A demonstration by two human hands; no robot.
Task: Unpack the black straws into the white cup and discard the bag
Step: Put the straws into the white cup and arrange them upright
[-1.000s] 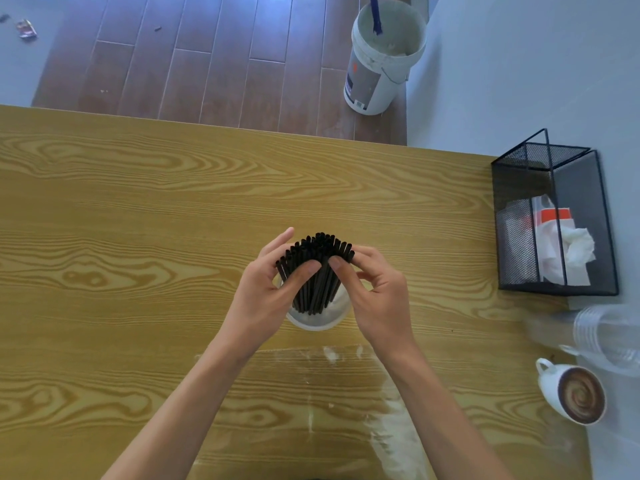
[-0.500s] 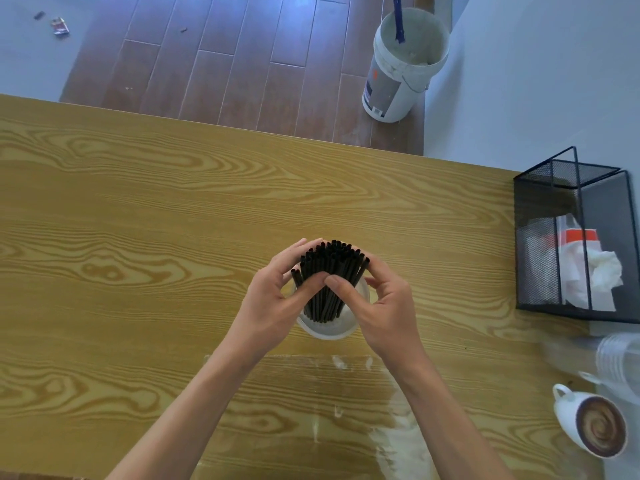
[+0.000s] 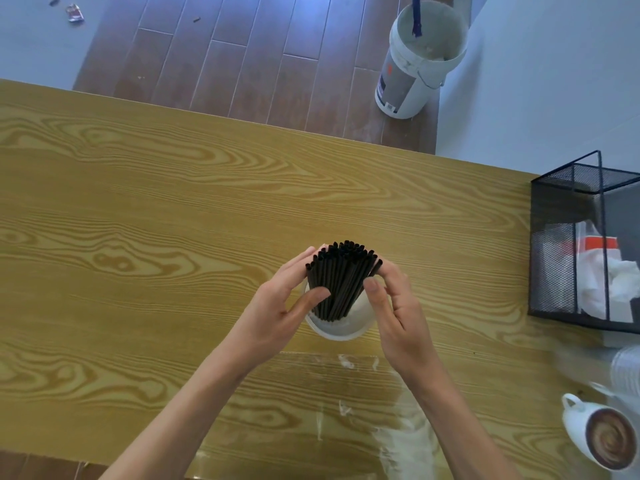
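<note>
Both hands, left hand [image 3: 273, 306] and right hand [image 3: 398, 313], had fingers curled against the black straws [image 3: 337, 282] standing fanned in the white cup [image 3: 341, 329] on the surface [image 3: 138, 237]; letting go unevenly could tip the cup or spill straws onto the clear bag [image 3: 363, 393].

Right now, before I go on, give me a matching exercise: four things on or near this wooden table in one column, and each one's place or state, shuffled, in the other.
Things:
1. bundle of black plastic straws
2. clear plastic bag
3. black wire mesh bin
4. white plastic bucket

Places or states:
A. on the floor beyond the table
B. standing in the white cup, between both hands
C. lying flat on the table's near edge
D. at the table's right end, holding crumpled white waste

Pairs: 1-B, 2-C, 3-D, 4-A
</note>
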